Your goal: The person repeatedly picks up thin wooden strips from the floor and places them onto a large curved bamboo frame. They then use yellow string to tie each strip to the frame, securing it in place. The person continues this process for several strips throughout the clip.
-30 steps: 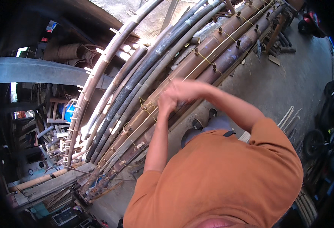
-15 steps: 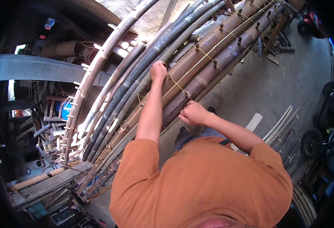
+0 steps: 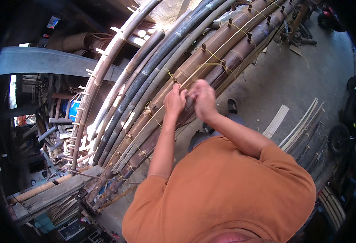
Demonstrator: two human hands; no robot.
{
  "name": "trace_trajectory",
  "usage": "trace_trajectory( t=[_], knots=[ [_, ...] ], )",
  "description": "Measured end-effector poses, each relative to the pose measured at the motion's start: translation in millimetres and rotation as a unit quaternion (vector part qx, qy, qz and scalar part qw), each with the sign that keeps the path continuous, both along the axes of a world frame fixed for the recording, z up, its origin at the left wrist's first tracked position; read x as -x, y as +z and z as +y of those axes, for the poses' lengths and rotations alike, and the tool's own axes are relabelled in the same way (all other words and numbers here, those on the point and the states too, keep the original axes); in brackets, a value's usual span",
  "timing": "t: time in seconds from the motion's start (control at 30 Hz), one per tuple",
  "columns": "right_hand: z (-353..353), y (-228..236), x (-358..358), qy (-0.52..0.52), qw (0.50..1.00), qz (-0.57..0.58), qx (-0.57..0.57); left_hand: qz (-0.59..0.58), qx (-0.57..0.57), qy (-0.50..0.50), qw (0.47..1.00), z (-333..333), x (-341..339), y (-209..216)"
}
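Two long brown bamboo poles (image 3: 192, 68) lie side by side, slanting from the lower left to the upper right, with short dark pegs (image 3: 229, 22) standing along them. Thin yellow cord (image 3: 217, 56) crosses them at the pegs, and a pale strip runs lengthwise between. My left hand (image 3: 174, 101) rests over the poles, fingers bent and closed by a peg with a yellow cord end; what they grip is hidden. Just right of it, my right hand (image 3: 203, 99) is smeared by motion, so its fingers are unclear. A yellow loop arches just above it.
Dark curved poles (image 3: 143, 75) lie beyond on the left, then a bent pole with pale pegs (image 3: 102, 67). On the floor at the right are flat pale slats (image 3: 276, 121) and thin sticks (image 3: 301, 123). A wheel (image 3: 340, 139) stands at the far right.
My left hand has come nearer along the poles. My right hand has moved up and over them, close beside the left. The view has shifted slightly.
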State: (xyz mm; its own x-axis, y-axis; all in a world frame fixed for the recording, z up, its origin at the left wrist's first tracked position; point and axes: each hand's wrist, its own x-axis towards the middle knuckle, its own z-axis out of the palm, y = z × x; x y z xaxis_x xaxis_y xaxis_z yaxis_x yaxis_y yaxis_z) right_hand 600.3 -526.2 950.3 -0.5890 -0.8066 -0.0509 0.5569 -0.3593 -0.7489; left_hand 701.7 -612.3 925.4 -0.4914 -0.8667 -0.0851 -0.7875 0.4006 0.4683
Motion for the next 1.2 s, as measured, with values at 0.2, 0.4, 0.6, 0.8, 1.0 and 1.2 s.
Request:
trace_trajectory(
  t=[0.2,0.4,0.6,0.8,1.0,1.2],
  knots=[
    [-58,70,1,0.456,0.693,0.554,0.069,0.058,-0.033,-0.038,0.997,2,1,11],
    [-133,-16,41,0.227,0.686,0.679,-0.129,0.03,-0.054,-0.014,0.998,-11,-11,1],
    [-16,49,63,0.523,0.701,0.484,0.044,0.023,-0.055,0.035,0.998,-10,-4,1],
    [42,-35,31,0.408,0.682,0.606,-0.028,0.247,-0.102,0.029,0.963,-34,28,40],
    [56,-53,27,0.322,0.596,0.735,-0.013,0.155,0.096,0.131,0.975,-131,24,-31],
    [68,-40,-34,0.489,0.718,0.487,-0.091,0.13,0.015,0.082,0.988,-115,-14,-9]
  ],
)
